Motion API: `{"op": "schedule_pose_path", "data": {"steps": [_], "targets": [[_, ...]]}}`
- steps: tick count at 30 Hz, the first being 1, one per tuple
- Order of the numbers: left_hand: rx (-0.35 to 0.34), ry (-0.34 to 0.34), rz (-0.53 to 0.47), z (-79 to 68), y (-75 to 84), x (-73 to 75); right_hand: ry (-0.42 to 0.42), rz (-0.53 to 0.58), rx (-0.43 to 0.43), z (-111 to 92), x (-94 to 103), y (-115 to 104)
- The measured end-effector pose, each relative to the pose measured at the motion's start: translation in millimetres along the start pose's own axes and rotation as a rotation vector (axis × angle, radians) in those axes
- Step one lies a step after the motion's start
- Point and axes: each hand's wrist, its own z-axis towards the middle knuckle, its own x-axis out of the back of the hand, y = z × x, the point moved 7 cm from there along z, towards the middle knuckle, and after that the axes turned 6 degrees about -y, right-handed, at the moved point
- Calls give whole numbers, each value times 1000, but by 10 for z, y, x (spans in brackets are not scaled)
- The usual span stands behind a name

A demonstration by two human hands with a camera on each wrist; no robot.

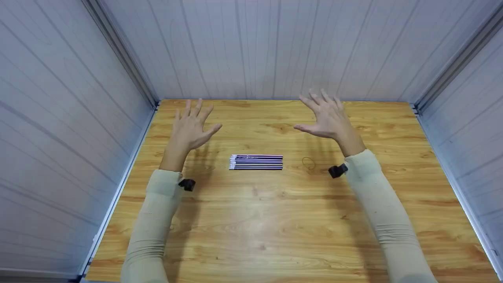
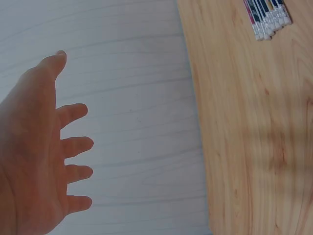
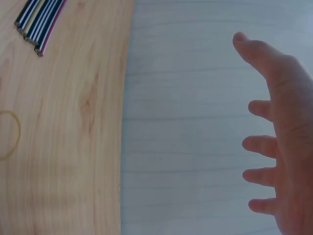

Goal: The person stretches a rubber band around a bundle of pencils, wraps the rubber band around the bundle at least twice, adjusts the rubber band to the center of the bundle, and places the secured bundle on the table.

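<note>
Several dark striped pencils (image 1: 257, 162) lie side by side in a flat row at the middle of the table, their white eraser ends to the left. To their right is a thin yellowish rubber band (image 1: 309, 163), loosely looped on the wood. My left hand (image 1: 190, 129) is raised over the table at the back left, fingers spread, holding nothing. On the other side my right hand (image 1: 327, 118) hovers with fingers and thumb spread, also bare. In the left wrist view the eraser ends (image 2: 269, 22) show at the top; the right wrist view shows the opposite tips (image 3: 34, 39).
The wooden table (image 1: 251, 224) is bounded by a pale panelled back wall (image 1: 259, 47) and by side walls at left (image 1: 59, 137) and right (image 1: 471, 118). Small black cameras sit on both wrists, over light sleeves (image 1: 157, 212).
</note>
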Motion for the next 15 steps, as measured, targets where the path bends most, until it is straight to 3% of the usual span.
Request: {"op": "schedule_pose_path", "data": {"steps": [7,15], "targets": [[-29,-39,-36,46,33,-88,-18,16,39,33,-90,-131],[-125,-67,-124,144,136,-189,-86,99,124,127,-266,-314]]}}
